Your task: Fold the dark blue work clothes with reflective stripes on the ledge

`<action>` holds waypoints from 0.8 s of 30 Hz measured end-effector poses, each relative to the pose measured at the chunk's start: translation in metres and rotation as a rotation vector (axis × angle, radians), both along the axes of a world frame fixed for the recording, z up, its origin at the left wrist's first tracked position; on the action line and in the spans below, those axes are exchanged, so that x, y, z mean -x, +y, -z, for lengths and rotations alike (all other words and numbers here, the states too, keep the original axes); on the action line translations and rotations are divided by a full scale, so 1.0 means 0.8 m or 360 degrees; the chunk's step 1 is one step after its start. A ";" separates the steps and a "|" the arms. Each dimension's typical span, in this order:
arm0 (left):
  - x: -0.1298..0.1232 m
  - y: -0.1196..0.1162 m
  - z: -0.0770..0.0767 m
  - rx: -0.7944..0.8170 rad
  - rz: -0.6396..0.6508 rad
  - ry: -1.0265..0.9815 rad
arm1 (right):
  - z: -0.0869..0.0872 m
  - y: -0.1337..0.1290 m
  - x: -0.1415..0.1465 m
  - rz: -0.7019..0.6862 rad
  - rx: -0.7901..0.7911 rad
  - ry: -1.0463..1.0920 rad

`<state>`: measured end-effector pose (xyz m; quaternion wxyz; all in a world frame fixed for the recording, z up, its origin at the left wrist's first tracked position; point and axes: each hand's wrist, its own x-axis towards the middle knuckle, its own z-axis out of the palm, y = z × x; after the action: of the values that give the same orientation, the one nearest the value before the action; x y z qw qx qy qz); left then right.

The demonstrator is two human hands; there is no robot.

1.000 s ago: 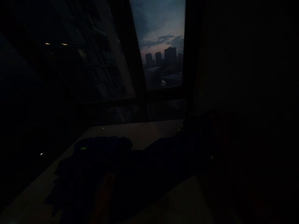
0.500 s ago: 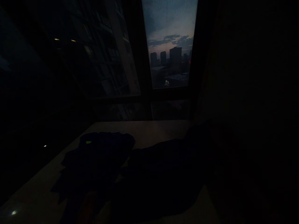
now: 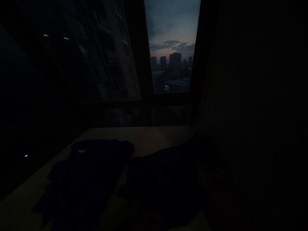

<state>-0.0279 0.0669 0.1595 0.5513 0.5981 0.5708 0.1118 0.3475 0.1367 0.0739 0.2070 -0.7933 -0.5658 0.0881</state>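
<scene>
The view is very dark. A dark piece of cloth point(image 3: 163, 179), apparently a garment, lies spread over the right part of a pale surface point(image 3: 149, 138). At its lower edge is a faint reddish shape, seemingly my left hand point(image 3: 149, 219); its fingers cannot be made out. Near the cloth's right end a dim reddish patch, perhaps my right hand point(image 3: 203, 175), is almost lost in the dark. Whether either hand grips the cloth is hidden. To the left lies a dark blue heap of cloth point(image 3: 91, 176) with a small yellow-green patch point(image 3: 81, 151).
Behind the pale surface stand dark-framed windows point(image 3: 146, 98), with buildings point(image 3: 175, 60) and a dusk sky outside. A dark wall point(image 3: 240, 80) rises on the right. The surface's left edge point(image 3: 45, 164) slants away into darkness.
The view has shifted, so the cloth heap sits further left and slightly lower. The faint reddish hand shape has moved from below the left heap rightward to the right cloth's lower edge.
</scene>
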 end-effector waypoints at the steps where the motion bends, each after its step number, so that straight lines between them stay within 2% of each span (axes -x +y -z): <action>1: -0.016 0.022 0.006 -0.0041 0.0005 -0.0010 | 0.020 -0.014 0.008 -0.0015 0.0038 -0.0010; 3: -0.046 0.072 0.017 -0.0228 -0.0094 0.0039 | 0.055 -0.041 0.022 -0.0011 0.0013 0.0023; 5: -0.070 0.119 0.025 -0.0468 -0.0184 0.0162 | 0.074 -0.063 0.024 0.0008 -0.0130 0.0173; 6: -0.078 0.139 0.027 -0.0576 -0.0160 0.0226 | 0.075 -0.071 0.020 0.0033 -0.0218 0.0281; 8: -0.088 0.169 0.033 -0.0674 0.0002 0.0329 | 0.063 -0.086 0.001 0.0096 -0.0362 0.0475; 10: -0.088 0.185 0.039 -0.0659 0.0158 0.0392 | 0.040 -0.102 -0.027 0.0143 -0.0437 0.0617; 13: -0.080 0.190 0.051 -0.0627 0.0253 0.0451 | 0.015 -0.137 -0.071 0.0251 -0.0585 0.0763; 15: -0.075 0.186 0.061 -0.0655 0.0388 0.0535 | 0.013 -0.160 -0.092 0.0421 -0.0690 0.0776; 17: -0.073 0.181 0.072 -0.0689 0.0457 0.0586 | 0.021 -0.173 -0.101 0.0561 -0.0703 0.0734; 19: -0.073 0.181 0.081 -0.0695 0.0372 0.0557 | 0.032 -0.173 -0.096 0.0604 -0.0650 0.0708; 21: -0.070 0.191 0.085 -0.0695 0.0140 0.0457 | 0.042 -0.162 -0.082 0.0663 -0.0572 0.0657; 24: -0.049 0.224 0.075 -0.0774 -0.0263 0.0278 | 0.053 -0.140 -0.051 0.0739 -0.0472 0.0584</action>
<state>0.0110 0.2464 0.0995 0.3290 0.6717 0.6195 0.2381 0.3882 0.0248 0.0316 0.4333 -0.8332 -0.3297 0.0967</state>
